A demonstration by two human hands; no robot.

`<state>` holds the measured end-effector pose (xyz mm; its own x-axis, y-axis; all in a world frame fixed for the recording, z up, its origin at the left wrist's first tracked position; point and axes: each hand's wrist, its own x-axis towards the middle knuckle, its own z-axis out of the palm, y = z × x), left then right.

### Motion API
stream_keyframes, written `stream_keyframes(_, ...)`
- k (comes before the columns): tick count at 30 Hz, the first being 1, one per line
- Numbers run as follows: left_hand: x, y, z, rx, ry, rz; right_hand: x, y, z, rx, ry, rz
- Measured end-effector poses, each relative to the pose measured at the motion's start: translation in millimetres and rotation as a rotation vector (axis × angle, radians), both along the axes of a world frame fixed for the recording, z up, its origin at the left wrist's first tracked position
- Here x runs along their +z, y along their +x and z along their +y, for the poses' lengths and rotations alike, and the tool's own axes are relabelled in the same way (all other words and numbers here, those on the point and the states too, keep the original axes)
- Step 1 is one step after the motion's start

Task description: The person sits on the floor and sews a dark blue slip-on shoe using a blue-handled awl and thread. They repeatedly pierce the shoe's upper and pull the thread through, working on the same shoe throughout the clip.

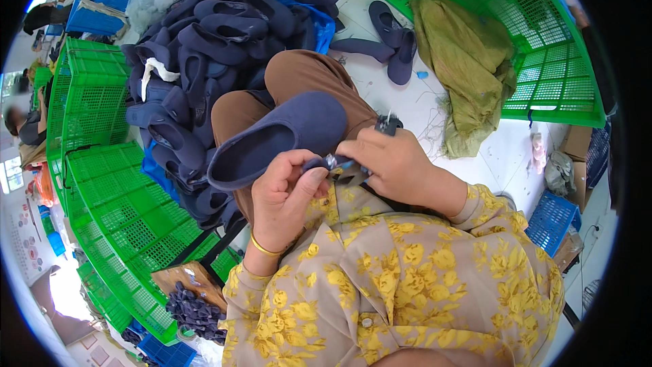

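Note:
A navy slip-on shoe (316, 119) lies across my lap, its opening toward my left. Just in front of my body, my left hand (282, 194) pinches a small dark-blue fabric piece (312, 164) between thumb and fingers. My right hand (397, 166) meets it there, closed around a metal hand tool (350, 175) whose bare metal shows below the fingers. A black part (388, 124) sticks out above that fist; its exact kind is hard to make out. Where tool and fabric meet is partly covered by my fingers.
A large heap of navy shoes (224, 34) rises beyond my knees. Green plastic crates (129, 211) curve along the left, and another green crate (553, 78) stands far right beside an olive cloth (462, 61). Small dark pieces (193, 309) lie by a wooden board (187, 282).

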<state>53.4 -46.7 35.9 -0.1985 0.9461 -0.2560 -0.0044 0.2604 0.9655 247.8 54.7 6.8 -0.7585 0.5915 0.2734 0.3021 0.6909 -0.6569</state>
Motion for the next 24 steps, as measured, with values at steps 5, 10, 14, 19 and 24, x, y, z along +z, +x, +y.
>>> stream_keyframes(5, -13.8, -36.3, 18.7, 0.062, 0.015, 0.388, -3.2, -20.8, 13.1, -0.281, -0.569, 0.170)
stream_keyframes(10, -33.0, -41.6, 25.8, 0.009, -0.319, -0.055, -11.4, -40.2, 14.0, -0.176, -0.700, 0.005)
stream_keyframes(14, -40.5, -23.0, 16.5, 0.189, -0.325, -0.313, -19.4, -38.2, 13.7, -0.106, -0.587, -0.083)
stream_keyframes(19, -46.5, -9.1, 8.2, 0.286, -0.278, -0.391, -22.6, -33.9, 14.4, -0.033, -0.519, -0.072)
stream_keyframes(24, -48.2, -7.5, 6.9, 0.317, -0.258, -0.431, -19.5, -36.4, 16.2, -0.013, -0.482, -0.091)
